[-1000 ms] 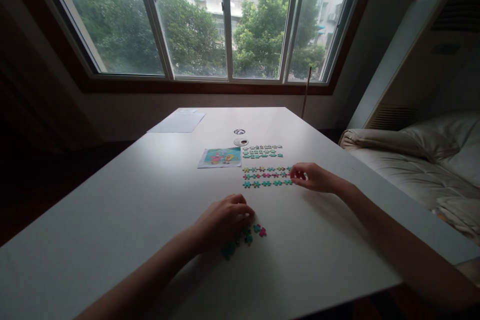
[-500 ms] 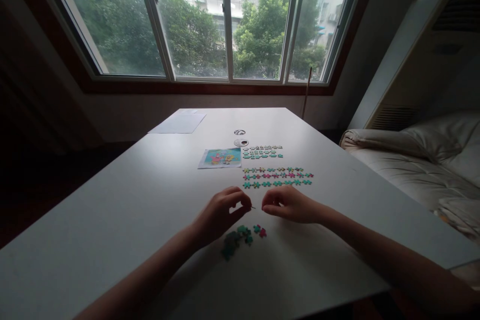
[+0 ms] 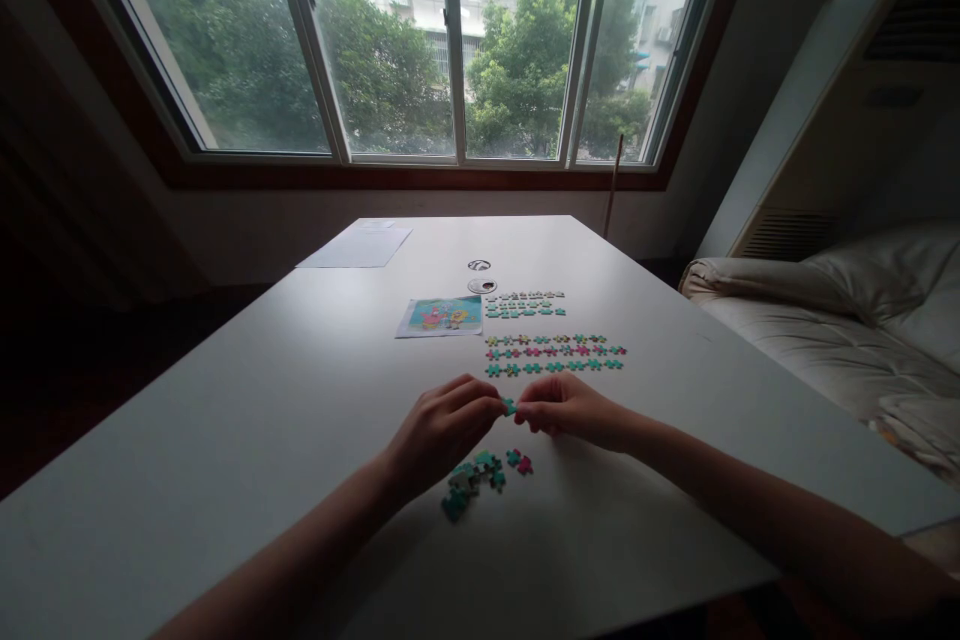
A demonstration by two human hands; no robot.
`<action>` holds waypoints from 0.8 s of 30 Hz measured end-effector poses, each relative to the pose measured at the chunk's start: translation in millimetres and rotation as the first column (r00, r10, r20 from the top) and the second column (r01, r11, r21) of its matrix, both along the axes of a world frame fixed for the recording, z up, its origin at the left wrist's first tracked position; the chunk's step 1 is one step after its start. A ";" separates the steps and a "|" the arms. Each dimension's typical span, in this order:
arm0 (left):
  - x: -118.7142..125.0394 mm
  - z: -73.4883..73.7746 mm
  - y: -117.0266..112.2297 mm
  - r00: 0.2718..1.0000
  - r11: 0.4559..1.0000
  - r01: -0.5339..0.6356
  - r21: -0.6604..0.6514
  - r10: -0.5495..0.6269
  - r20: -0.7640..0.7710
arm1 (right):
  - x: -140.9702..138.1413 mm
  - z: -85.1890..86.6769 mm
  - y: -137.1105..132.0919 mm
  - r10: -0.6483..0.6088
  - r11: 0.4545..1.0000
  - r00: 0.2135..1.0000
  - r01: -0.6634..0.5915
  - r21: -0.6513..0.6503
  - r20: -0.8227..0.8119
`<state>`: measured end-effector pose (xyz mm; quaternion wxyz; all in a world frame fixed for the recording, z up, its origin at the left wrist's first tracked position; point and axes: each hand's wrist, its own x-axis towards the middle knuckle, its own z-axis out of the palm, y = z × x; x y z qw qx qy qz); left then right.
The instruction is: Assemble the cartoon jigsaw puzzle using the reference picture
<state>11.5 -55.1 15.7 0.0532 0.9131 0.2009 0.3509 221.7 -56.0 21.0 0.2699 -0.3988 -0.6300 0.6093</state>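
Observation:
A small teal puzzle piece (image 3: 508,407) is pinched between the fingertips of my left hand (image 3: 454,420) and my right hand (image 3: 574,410), just above the white table (image 3: 262,430). Both hands are closed, fingertips nearly meeting at the piece. Below them lies a loose pile of puzzle pieces (image 3: 472,480), mostly green, with a pink and teal piece (image 3: 520,461) beside it. Beyond my hands, puzzle pieces stand in rows (image 3: 555,352), yellowish, pink and teal, with further short rows (image 3: 525,305) behind.
A picture card (image 3: 442,316) with colourful cartoon figures lies left of the rows. Two round discs (image 3: 481,286) are behind it. White paper (image 3: 360,246) rests at the table's far left corner. A pale sofa (image 3: 810,310) stands to the right, a window (image 3: 397,50) ahead.
My right hand has moved slightly left and its fingers now grip the piece too. In my left fingers the piece has turned from edge-on to showing its teal face.

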 end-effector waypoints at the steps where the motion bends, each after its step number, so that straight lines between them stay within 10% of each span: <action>1: 0.2 -0.5 0.0 1.000 1.000 0.004 -0.006 -0.004 -0.001 | -0.4 -1.0 0.1 -0.003 1.000 1.000 0.003 0.003 -0.011; 7: -0.5 -1.4 3.0 0.998 0.997 -0.056 -0.060 0.056 -0.001 | 5.3 -3.7 4.5 -0.126 0.970 0.992 0.125 0.210 -0.009; 15: -19.2 0.7 10.7 0.925 0.968 -0.157 -0.198 0.073 -0.373 | 43.2 -9.3 29.8 -0.572 0.556 0.811 0.492 0.670 -0.121; 24: -22.1 7.0 9.2 0.886 0.975 -0.179 -0.133 0.101 -0.452 | 45.2 -13.1 33.1 -0.589 0.573 0.802 0.498 0.651 -0.095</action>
